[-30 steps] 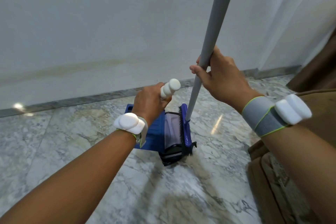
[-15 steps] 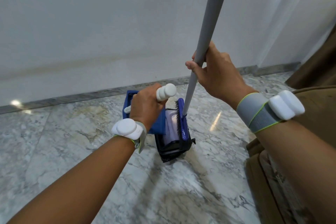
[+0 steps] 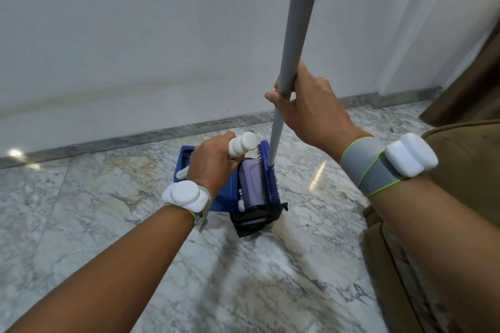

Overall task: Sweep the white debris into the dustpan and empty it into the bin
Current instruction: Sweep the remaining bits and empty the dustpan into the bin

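My left hand grips the white handle of a blue dustpan that stands on the marble floor. My right hand is closed around the grey broom pole, which runs down to the blue broom head with black bristles, pressed against the dustpan's open right side. A few bits of white debris lie inside the pan by a pale purple panel. No bin is in view.
A white wall with a grey skirting strip runs across the back. Brown upholstered furniture fills the right side, close to my right arm. The grey-veined marble floor spreads in front and to the left.
Both hands, the dustpan and the broom have shifted a little to the left and nearer the wall. The broom pole stands slightly more upright.
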`<state>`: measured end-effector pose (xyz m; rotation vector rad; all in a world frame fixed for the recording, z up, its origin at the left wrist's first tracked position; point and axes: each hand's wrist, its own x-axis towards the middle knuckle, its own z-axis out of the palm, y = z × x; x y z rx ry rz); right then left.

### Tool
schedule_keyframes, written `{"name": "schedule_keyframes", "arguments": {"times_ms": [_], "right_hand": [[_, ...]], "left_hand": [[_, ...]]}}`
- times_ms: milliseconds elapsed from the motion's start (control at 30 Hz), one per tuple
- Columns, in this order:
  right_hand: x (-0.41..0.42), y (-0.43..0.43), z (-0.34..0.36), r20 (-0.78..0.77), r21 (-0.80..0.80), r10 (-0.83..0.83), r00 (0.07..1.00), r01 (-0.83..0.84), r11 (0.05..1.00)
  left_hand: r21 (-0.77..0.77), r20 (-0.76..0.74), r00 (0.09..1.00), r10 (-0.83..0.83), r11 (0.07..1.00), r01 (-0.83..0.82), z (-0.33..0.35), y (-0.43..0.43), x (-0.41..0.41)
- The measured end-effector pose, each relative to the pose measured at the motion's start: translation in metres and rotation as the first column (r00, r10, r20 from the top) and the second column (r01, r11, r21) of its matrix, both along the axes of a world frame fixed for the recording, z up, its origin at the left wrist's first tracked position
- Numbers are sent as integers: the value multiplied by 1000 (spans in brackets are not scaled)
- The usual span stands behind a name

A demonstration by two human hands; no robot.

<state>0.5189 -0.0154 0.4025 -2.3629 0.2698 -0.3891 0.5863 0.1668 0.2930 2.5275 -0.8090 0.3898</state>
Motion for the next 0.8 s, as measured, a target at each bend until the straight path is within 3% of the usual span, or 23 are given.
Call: {"name": "schedule_keyframes", "arguments": {"times_ms": [400,600,800], "right_hand": [[6,15,-3,-4,19,19,1000,-19,1000],[7,24,7,0,13,48,999,-48,999],[8,23,25,26,0,33,999,-33,999]], "left_hand": [[-65,5,999,35,997,-35,9,1,1],[-42,41,997,59,997,-57,29,7,-3],[-9,-17,994,110,994,-110,57,6,7]]}}
